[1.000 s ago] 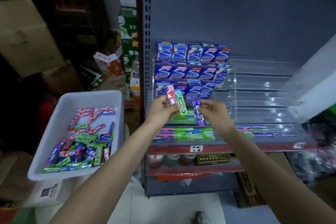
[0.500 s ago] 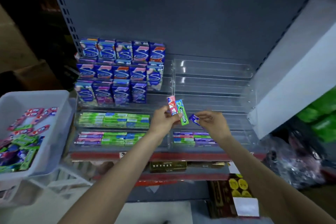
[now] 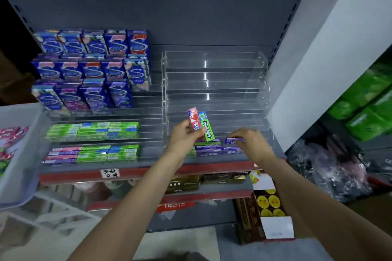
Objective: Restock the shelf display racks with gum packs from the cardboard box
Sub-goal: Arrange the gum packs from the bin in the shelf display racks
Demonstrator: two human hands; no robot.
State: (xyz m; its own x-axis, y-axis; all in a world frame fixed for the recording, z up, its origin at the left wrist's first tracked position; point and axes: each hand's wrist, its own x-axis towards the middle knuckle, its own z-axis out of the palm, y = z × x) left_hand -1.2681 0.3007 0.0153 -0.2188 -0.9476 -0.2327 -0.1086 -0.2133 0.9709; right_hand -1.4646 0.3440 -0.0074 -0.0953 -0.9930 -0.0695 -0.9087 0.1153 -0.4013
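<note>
- Head view, now: our right hand (image 3: 252, 144) pinches a purple gum pack (image 3: 233, 140) at the low front tier of the clear rack (image 3: 214, 63) on the right, just above purple packs (image 3: 210, 148) already lying there.
- Same view: our left hand (image 3: 182, 137) grips a red pack (image 3: 193, 119) and a green pack (image 3: 206, 126), both upright-ish and tilted, held beside the rack's left edge.
- What's changed vs. half a sec ago: the purple pack was up near the left hand's pair, mid-air; it's now down at the tier, turned lengthwise. Our view has swung right too, so the white bin (image 3: 19, 154) of loose gum sits at the left edge, partly cut off.
- Meaning, in our judgement: this pack is abt to be set down; two more wait in the left hand. The rack's upper tiers look bare, so lots left to do.
- Left rack (image 3: 93, 133): green, blue and pink rows filled, w/ taller blue boxes (image 3: 93, 65) above.
</note>
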